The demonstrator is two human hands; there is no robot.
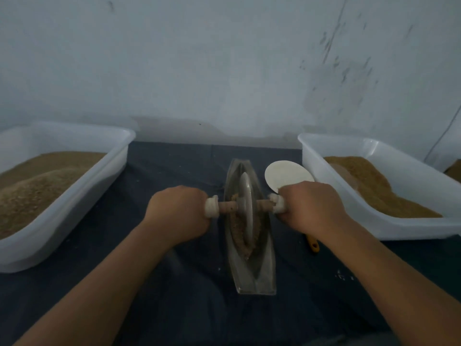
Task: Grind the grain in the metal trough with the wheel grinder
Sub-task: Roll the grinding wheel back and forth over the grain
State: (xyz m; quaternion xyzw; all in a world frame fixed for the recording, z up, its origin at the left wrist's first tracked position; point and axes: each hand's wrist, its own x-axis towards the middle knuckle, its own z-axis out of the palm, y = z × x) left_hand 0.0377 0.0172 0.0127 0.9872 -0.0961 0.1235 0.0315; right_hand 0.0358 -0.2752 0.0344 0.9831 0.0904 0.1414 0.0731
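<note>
- The left hand (178, 212) and right hand (308, 208) each grip an axle end of the wheel grinder (245, 211).
- The wheel stands upright on brown grain (238, 227) in the metal trough (252, 268).
- White tubs (74, 198) of grain flank it.

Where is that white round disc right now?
In the head view, the white disc lies right of centre, between the metal trough and the right tub, just beyond the right hand.
</note>
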